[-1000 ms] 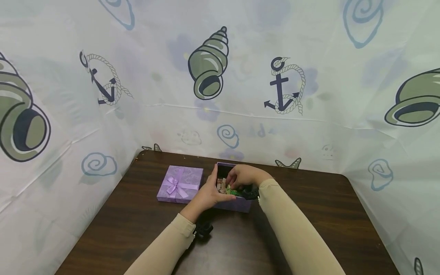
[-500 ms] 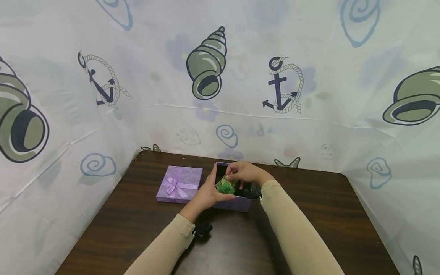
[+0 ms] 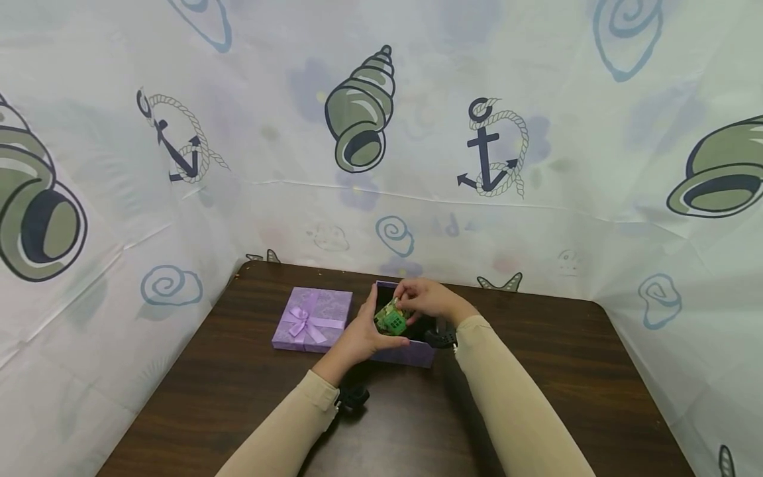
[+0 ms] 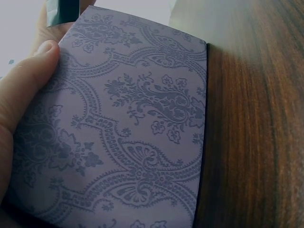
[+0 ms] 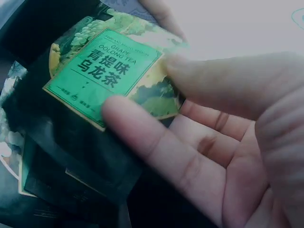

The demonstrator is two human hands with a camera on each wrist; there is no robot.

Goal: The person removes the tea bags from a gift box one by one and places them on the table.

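Observation:
A purple patterned gift box [image 3: 408, 356] stands uncovered on the brown table [image 3: 417, 424]. My left hand [image 3: 359, 336] grips its left side, the thumb against the front wall, as the left wrist view shows on the patterned side [image 4: 137, 109]. Over the box's dark inside, my right hand [image 3: 434, 301] pinches a green tea sachet [image 3: 393, 320] by its edge. In the right wrist view its label reads "Grape Oolong Tea", and the thumb and a finger [image 5: 156, 147] touch the sachet. Below it lie more dark green packets [image 5: 28, 166], partly hidden.
Left of the box lies its purple lid [image 3: 316, 318] with a ribbon bow. White cloth [image 3: 417, 212] printed with shells and anchors hangs behind the table and at both sides. Black wrist devices [image 3: 353, 397] sit at both cuffs.
My right hand has drawn the green sachet up from inside the box, and its face has turned into view. The left hand has stayed on the box.

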